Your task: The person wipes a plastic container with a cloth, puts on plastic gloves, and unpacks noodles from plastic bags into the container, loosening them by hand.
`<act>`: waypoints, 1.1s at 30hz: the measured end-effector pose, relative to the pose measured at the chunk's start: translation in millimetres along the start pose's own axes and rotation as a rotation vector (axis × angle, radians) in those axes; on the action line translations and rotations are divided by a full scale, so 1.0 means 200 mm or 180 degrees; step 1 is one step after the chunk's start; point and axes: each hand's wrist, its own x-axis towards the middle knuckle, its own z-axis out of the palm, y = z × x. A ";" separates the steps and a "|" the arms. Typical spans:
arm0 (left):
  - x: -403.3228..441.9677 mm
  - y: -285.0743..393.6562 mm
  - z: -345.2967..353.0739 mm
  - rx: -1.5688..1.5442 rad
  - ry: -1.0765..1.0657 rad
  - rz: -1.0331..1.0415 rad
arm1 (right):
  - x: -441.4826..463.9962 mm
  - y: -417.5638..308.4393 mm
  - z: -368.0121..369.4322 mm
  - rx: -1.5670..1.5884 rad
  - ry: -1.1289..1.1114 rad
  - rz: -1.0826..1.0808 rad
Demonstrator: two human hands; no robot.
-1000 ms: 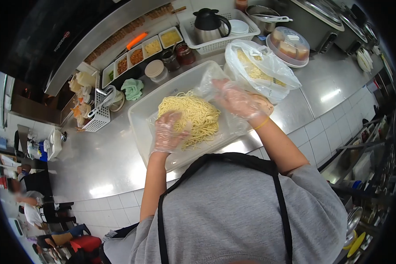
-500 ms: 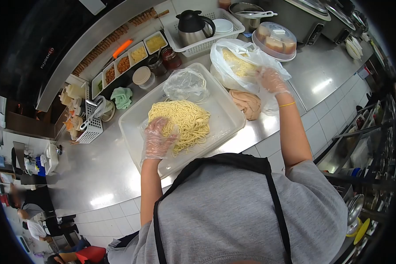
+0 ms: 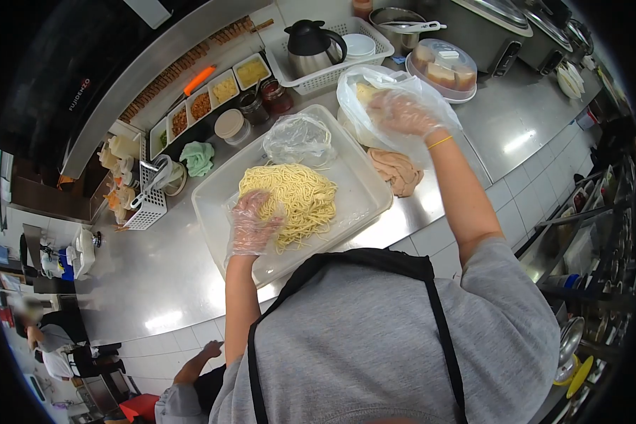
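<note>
My left hand (image 3: 251,225) lay loosely open against the noodles (image 3: 300,198), while my right hand (image 3: 406,114), grip impossible to tell, was at the plastic bag (image 3: 430,93), where gentleness seemed wisest.

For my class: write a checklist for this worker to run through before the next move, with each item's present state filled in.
1. Gloves on both hands: ok, clear plastic covers the left hand and right hand.
2. Noodles inside the tray: ok, heaped there, with the left hand at their edge.
3. Tray free of packaging: not ok, a crumpled clear bag lies in it.
4. White bag open: ok, the right hand is at its mouth.
5. Right fingers gripping something: cannot tell.
6. Brown cloth outside the tray: ok, beside it.
</note>
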 end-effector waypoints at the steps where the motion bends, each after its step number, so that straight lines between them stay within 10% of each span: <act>1: 0.00 -0.01 0.00 -0.0026 0.0058 0.0092 | 0.04 0.00 0.06 -0.0272 -0.0052 0.0090; 11: 0.00 -0.01 -0.01 -0.0030 0.0153 0.0194 | 0.19 0.01 0.54 -0.1526 0.0922 -0.0973; 21: -0.02 -0.09 0.04 -0.0014 0.0138 0.0114 | 0.09 -0.09 0.14 0.0085 0.0213 0.0306; 33: -0.02 -0.08 0.05 0.0083 0.0007 -0.0054 | 0.06 -0.23 0.09 -0.1280 -0.0728 0.0521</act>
